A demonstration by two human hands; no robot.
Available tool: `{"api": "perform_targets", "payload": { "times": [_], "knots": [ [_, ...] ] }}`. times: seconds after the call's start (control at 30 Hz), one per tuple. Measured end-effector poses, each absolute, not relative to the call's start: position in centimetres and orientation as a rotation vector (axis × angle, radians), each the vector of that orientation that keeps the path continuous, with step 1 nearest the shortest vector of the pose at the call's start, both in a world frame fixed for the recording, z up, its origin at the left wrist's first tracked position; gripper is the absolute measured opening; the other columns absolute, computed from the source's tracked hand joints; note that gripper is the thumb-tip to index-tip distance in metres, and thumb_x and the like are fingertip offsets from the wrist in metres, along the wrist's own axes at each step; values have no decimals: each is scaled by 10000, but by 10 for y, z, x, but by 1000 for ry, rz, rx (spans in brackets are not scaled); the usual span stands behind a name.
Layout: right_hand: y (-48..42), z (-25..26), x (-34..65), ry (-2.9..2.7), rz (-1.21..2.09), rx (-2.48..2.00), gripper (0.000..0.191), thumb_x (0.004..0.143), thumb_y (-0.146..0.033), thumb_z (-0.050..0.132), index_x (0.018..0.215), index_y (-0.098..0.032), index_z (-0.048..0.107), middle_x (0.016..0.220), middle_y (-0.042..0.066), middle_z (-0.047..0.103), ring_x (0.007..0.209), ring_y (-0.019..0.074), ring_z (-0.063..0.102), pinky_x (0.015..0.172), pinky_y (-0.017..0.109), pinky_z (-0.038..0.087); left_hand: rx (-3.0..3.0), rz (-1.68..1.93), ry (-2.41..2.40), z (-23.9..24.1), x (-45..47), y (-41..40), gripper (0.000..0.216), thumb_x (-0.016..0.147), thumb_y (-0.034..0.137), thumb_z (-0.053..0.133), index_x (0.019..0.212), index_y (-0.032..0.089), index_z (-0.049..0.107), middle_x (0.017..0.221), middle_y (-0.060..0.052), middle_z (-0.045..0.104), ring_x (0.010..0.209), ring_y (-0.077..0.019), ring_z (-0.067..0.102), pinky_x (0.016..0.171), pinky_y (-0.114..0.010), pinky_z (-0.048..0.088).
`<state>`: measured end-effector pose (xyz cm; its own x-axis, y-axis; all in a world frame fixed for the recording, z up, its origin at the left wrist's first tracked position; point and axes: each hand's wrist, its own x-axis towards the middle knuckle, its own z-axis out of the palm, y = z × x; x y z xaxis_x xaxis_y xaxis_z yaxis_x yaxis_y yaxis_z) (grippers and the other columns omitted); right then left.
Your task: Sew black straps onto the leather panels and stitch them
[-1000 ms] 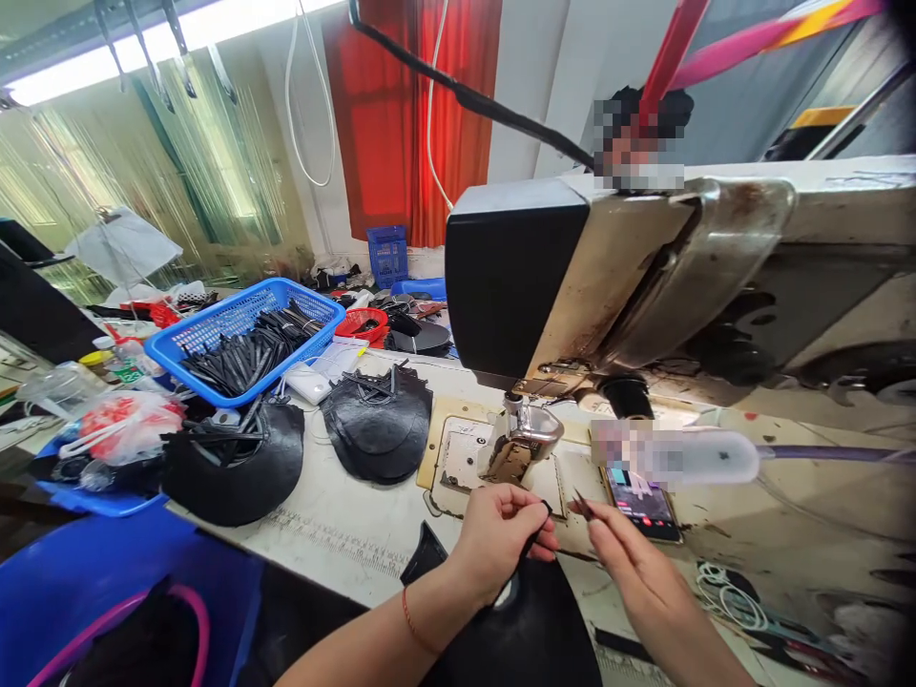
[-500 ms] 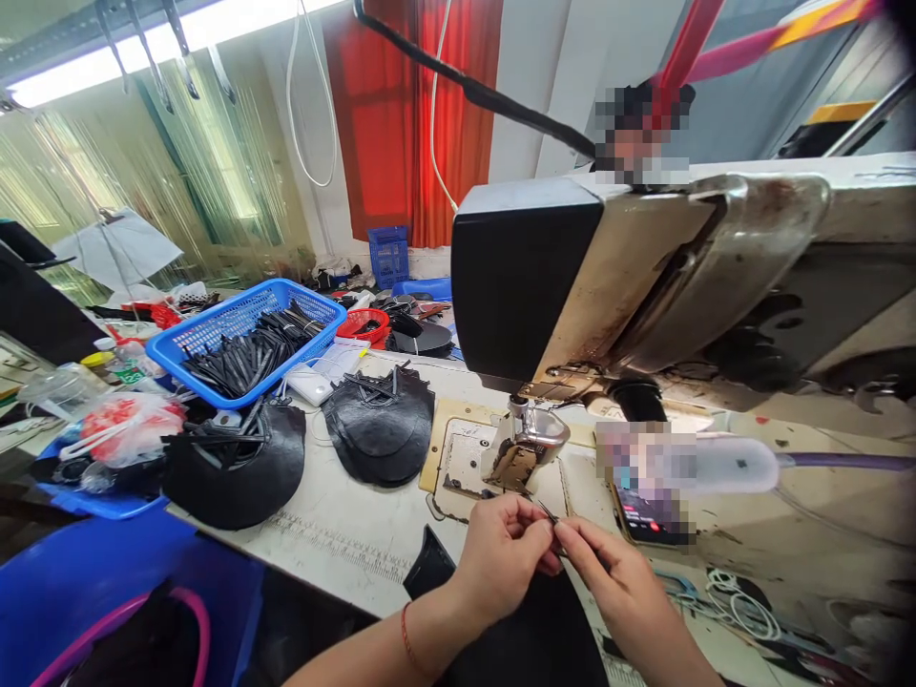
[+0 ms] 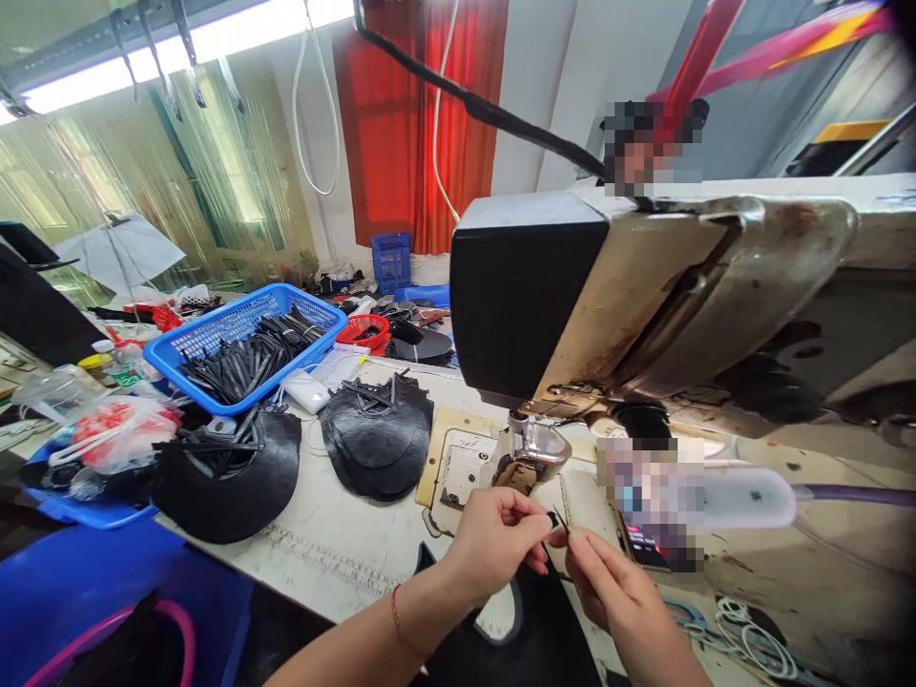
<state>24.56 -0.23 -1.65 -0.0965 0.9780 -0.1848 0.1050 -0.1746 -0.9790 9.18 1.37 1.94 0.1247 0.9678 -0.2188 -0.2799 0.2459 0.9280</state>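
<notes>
My left hand (image 3: 493, 539) pinches the top edge of a black leather piece (image 3: 530, 630) that hangs down toward me over the table's front edge. My right hand (image 3: 608, 592) is closed beside it, fingertips meeting the left hand's and holding a thin dark tool (image 3: 560, 520) at the same spot. Both hands sit just in front of the presser foot (image 3: 530, 453) of the sewing machine (image 3: 630, 286).
A phone (image 3: 648, 549) lies right of the needle plate, with white cable (image 3: 759, 639) beyond it. Left on the table are stacks of black cut pieces (image 3: 376, 439) (image 3: 229, 472), a blue basket (image 3: 243, 339) of black strips, and a plastic bag (image 3: 114, 429).
My hands came together: the right hand moved left until its fingertips met the left hand's at the leather's edge. The view tilted slightly.
</notes>
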Motion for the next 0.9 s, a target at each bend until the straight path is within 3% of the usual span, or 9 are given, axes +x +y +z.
{"api": "perform_targets", "payload": {
  "times": [0.17, 0.37, 0.5, 0.6, 0.7, 0.8, 0.9],
  "knots": [
    [5, -4, 239, -1378, 1387, -1334, 530, 792, -693, 585, 610, -212, 457, 562, -67, 267, 514, 94, 191, 430, 245, 146, 915, 1066, 1041, 18, 93, 13, 172, 639, 278, 695, 669, 142, 595, 459, 41, 536, 400, -82, 476, 445, -233, 452],
    [3, -7, 232, -1102, 1555, -1309, 550, 713, -735, 639, 672, -193, 554, 537, -79, 285, 496, 78, 185, 443, 233, 121, 918, 1080, 1010, 17, 93, 14, 165, 657, 284, 679, 662, 135, 608, 546, 9, 591, 430, -72, 482, 460, -224, 456],
    [5, -5, 235, -986, 1577, -1295, 535, 717, -722, 638, 714, -191, 580, 505, -95, 296, 445, 63, 179, 417, 221, 148, 914, 1068, 1020, 14, 93, 16, 142, 675, 272, 661, 696, 138, 617, 479, 41, 530, 418, -77, 464, 447, -216, 434],
    [13, -23, 251, -1202, 1296, -1431, 565, 742, -733, 581, 863, -185, 642, 547, -55, 419, 463, 109, 378, 433, 238, 328, 948, 1090, 1063, 19, 86, 20, 154, 691, 251, 663, 782, 127, 653, 511, 52, 534, 430, -71, 471, 433, -197, 393],
    [21, -64, 273, -1560, 772, -1548, 521, 812, -630, 557, 1097, -200, 628, 800, 54, 655, 761, 236, 640, 684, 350, 527, 922, 1167, 1090, 32, 77, 31, 165, 663, 187, 698, 810, 118, 670, 582, 37, 592, 457, -62, 501, 469, -197, 408],
    [21, -104, 294, -1826, 251, -1473, 484, 898, -478, 503, 1298, -206, 503, 1102, 140, 669, 1000, 316, 653, 833, 446, 534, 869, 1221, 1096, 46, 70, 46, 102, 647, 147, 713, 724, 120, 652, 552, 28, 603, 474, -73, 526, 503, -208, 434],
    [12, -121, 306, -2023, -101, -1315, 523, 904, -368, 533, 1386, -201, 417, 1207, 191, 610, 1086, 374, 611, 872, 503, 505, 857, 1219, 1079, 54, 68, 59, 62, 659, 132, 692, 651, 126, 631, 512, 26, 587, 460, -77, 518, 486, -206, 418]
  ]
}}
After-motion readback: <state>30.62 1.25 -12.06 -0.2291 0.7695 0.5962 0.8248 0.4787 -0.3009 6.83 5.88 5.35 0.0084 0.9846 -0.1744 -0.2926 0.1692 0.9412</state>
